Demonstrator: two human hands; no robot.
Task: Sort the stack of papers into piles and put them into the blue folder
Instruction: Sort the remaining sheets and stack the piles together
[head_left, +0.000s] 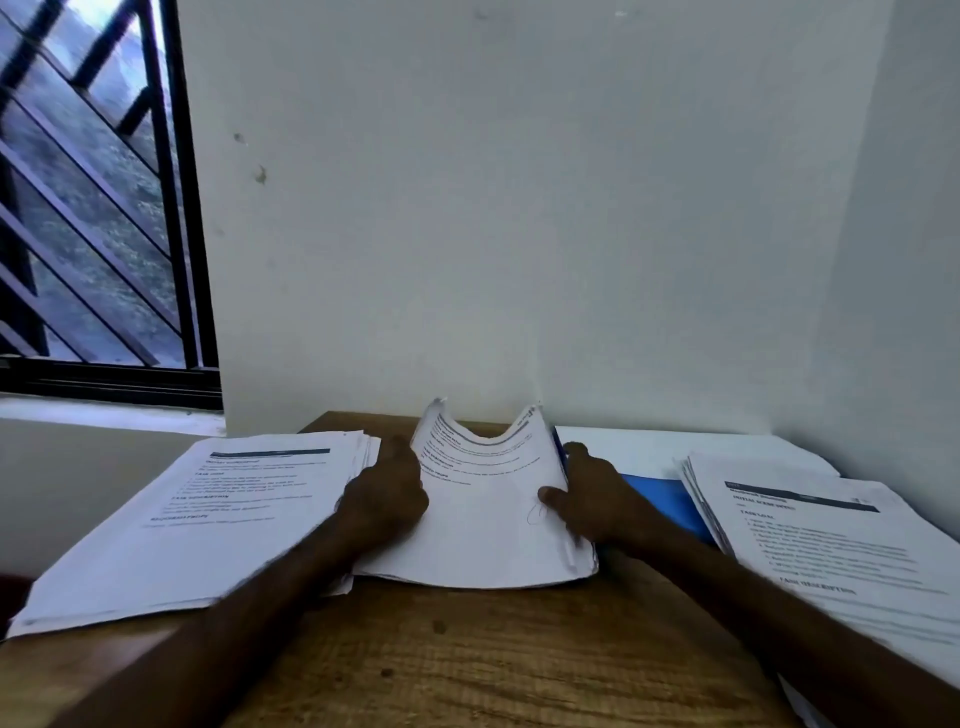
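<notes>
Head view: wooden table (467, 660) carries left pile (208, 519) and right pile (831, 545), kept apart as sorted. Middle stack (483, 530) lies between them, just beside the blue folder (665, 499). My left hand (384, 499) and right hand (597, 499) grip its side edges, bowing it, probably for lifting.

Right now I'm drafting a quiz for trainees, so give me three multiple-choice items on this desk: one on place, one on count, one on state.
1. Where does the blue folder lie? A) partly under the right pile B) on the floor C) inside a drawer
2. How many hands hold the middle stack? A) none B) one C) two
3. The middle stack's far edge is: A) flat B) curled upward C) torn off
Answers: 1 A, blue shows from beneath the right pile's edge; 2 C, the left hand and right hand grip its sides; 3 B, its far corners rise off the table.
</notes>
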